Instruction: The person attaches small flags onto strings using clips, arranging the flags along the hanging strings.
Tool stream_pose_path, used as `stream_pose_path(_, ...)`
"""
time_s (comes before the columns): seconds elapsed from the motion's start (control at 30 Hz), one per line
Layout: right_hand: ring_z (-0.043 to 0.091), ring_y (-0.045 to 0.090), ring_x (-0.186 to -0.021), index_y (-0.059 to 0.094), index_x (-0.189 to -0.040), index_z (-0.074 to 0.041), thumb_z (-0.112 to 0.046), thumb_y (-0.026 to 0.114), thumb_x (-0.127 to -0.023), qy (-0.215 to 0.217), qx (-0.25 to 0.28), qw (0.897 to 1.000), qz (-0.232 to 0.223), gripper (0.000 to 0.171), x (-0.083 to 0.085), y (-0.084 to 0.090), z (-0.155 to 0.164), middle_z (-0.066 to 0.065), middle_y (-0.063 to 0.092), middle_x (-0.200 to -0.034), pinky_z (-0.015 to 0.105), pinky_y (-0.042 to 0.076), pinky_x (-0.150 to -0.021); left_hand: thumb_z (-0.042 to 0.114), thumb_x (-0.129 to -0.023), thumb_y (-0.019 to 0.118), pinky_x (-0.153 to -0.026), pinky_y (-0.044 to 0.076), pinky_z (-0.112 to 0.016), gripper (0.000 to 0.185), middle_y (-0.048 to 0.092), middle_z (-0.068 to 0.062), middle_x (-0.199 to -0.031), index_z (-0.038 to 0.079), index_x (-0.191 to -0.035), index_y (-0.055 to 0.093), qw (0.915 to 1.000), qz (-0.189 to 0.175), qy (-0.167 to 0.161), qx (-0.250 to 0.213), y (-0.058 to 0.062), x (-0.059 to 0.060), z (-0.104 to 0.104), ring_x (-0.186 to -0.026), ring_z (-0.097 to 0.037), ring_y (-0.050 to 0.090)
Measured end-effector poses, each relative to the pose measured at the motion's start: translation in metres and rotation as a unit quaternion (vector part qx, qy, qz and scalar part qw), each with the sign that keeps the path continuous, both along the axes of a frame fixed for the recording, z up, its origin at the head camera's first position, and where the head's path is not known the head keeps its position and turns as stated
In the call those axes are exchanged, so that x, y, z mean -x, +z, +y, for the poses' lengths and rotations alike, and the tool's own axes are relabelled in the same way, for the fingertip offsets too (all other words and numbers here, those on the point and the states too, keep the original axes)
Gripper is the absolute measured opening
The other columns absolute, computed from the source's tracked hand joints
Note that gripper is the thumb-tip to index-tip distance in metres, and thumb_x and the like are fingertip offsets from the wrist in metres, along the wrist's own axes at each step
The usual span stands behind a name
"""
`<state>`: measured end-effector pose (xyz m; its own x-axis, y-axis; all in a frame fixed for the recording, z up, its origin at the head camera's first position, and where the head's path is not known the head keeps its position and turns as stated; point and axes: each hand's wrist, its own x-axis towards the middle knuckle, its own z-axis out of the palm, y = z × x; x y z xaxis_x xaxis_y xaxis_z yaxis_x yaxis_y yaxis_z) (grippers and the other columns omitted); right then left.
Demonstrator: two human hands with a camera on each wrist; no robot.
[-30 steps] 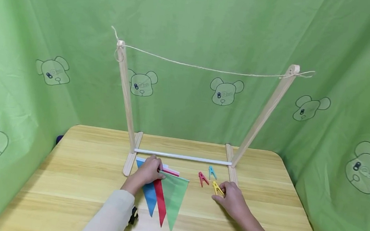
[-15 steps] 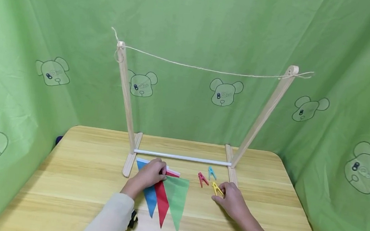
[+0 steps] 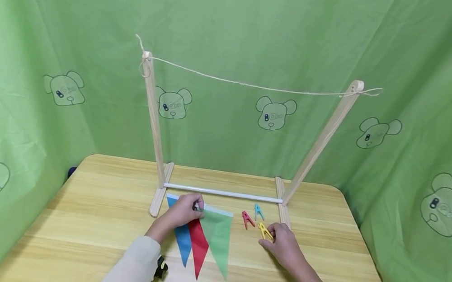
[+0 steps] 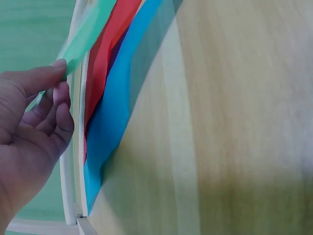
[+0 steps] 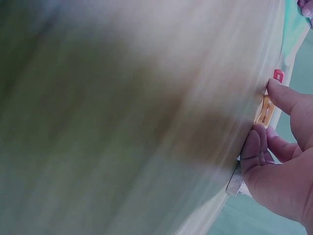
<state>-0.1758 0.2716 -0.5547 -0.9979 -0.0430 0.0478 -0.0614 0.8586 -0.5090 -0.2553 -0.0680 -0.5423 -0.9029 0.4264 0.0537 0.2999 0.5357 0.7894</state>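
Three pennant flags lie fanned on the wooden table [image 3: 92, 219]: blue [image 3: 183, 245], red [image 3: 198, 252] and green [image 3: 217, 242]. My left hand [image 3: 197, 206] pinches the green flag's top edge and holds it slightly off the others. In the left wrist view, thumb and fingers [image 4: 57, 78] nip the green flag [image 4: 85, 34] above the red flag [image 4: 110, 49] and blue flag [image 4: 117, 107]. My right hand [image 3: 271, 234] pinches a yellow clothespin [image 3: 264, 230] lying on the table. In the right wrist view the hand [image 5: 264, 117] has thumb and fingers either side of the yellow clothespin [image 5: 266, 104].
A wooden rack [image 3: 153, 111] with a twine line [image 3: 251, 85] strung between its two posts stands behind the flags, a white rod [image 3: 223, 192] at its base. A red clothespin [image 3: 248, 219] and a blue one [image 3: 258, 211] lie beside the yellow. Green curtains surround the table.
My left hand has drawn the green flag's top edge up and to the right, away from the red and blue flags. The right hand has stayed on the yellow clothespin.
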Motion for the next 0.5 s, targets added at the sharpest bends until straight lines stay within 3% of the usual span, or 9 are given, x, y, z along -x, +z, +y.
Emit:
stream_pose_path(0.13, 0.015, 0.047, -0.076, 0.065, -0.099, -0.002, -0.019, 0.090, -0.079, 0.000, 0.000, 1.000, 0.000, 0.036, 0.0000, -0.0007, 0.0003, 0.005, 0.055, -0.088, 0.024, 0.040, -0.062, 0.001, -0.086, 0.080, -0.060, 0.045, -0.025, 0.023, 0.055, -0.003, -0.078, 0.010, -0.093, 0.060, 0.9996, -0.014, 0.009, -0.021, -0.0002, -0.0003, -0.0009, -0.070, -0.014, 0.050)
stream_pose_path(0.33, 0.014, 0.048, -0.074, 0.066, -0.100, -0.001, -0.018, 0.089, -0.080, 0.004, 0.003, 1.000, 0.004, 0.035, -0.0004, -0.0011, 0.0004, 0.005, 0.056, -0.086, 0.023, 0.041, -0.061, 0.001, -0.086, 0.080, -0.063, 0.046, -0.027, 0.037, 0.056, -0.005, -0.083, 0.003, -0.120, 0.066, 0.9976, -0.036, 0.020, -0.056, -0.0010, -0.0013, -0.0020, -0.075, -0.016, 0.051)
stream_pose_path(0.5, 0.014, 0.049, -0.074, 0.066, -0.100, 0.000, -0.015, 0.089, -0.080, -0.001, 0.005, 1.000, 0.005, 0.034, 0.0000, -0.0024, 0.0007, 0.005, 0.056, -0.085, 0.022, 0.042, -0.061, 0.003, -0.086, 0.081, -0.061, 0.047, -0.024, 0.024, 0.062, -0.004, -0.082, 0.004, -0.108, 0.074, 0.9958, -0.046, 0.022, -0.075, -0.0041, -0.0021, -0.0023, -0.073, -0.014, 0.052)
